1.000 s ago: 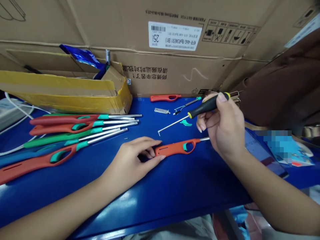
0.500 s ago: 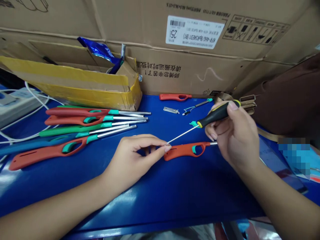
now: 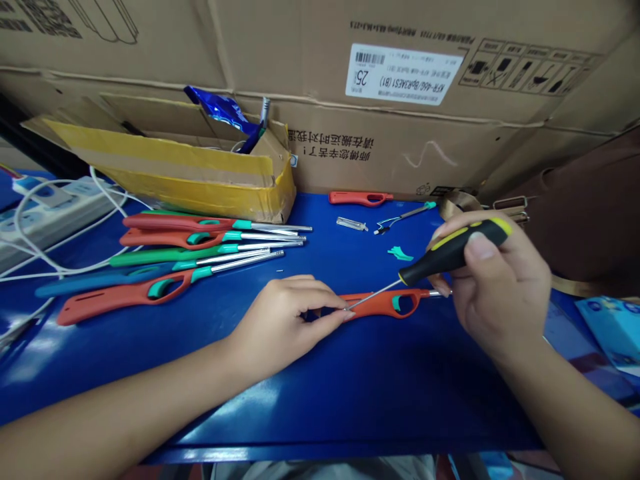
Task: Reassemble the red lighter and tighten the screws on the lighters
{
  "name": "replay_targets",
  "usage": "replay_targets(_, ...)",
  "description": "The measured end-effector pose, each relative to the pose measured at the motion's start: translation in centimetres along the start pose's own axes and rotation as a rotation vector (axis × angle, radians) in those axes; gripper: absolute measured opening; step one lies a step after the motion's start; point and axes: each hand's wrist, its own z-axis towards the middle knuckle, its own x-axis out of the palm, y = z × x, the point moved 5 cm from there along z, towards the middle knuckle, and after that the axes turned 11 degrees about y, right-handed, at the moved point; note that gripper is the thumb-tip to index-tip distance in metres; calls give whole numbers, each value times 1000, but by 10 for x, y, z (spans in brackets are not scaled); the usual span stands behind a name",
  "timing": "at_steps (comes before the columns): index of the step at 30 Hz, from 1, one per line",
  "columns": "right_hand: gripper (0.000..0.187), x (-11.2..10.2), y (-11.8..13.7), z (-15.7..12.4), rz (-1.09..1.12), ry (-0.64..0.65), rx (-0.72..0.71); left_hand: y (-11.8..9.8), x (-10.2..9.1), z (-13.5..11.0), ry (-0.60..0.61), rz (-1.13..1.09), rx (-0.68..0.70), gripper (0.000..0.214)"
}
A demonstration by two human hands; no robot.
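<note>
My right hand grips the black and yellow handle of a screwdriver. Its thin shaft slants down to the left, over an orange gas lighter lying on the blue table. At the shaft's tip, my left hand pinches thumb and forefinger together by the lighter's handle end. What lies between those fingertips is too small and covered to make out. The lighter's metal nozzle passes beneath my right fingers. A tiny metal piece rests on the table beyond my left hand.
Several assembled lighters lie in a row at left, near a white power strip with cables. Behind are a yellow-taped carton, an orange shell, a clear part, a wired metal tube and a green trigger.
The screwdriver tip and my left fingertips have come down onto the orange lighter's handle end. The view has shifted slightly left, and the tiny metal piece now shows beyond my left hand.
</note>
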Motion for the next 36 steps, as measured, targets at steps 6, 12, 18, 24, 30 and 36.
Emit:
replay_targets(6, 12, 3, 4, -1, -87, 30, -40, 4, 1, -1, 1, -6, -52, 7)
replay_targets(12, 12, 4, 12, -4, -328, 46, -149, 7, 2, 0, -6, -44, -96, 6)
replay_targets(18, 12, 18, 13, -10, -203, 208, -124, 6, 5, 0, -1, -74, -87, 6)
replay_targets(24, 10, 28, 13, -12, -4, 230, -1, 1, 10, 3, 25, -82, -60, 9)
replay_targets(30, 7, 25, 9, -12, 20, 144, 30, -3, 7, 3, 28, -18, -10, 27)
replay_targets(36, 9, 20, 4, -13, 19, 33, 14, 9, 10, 4, 99, 63, -66, 47)
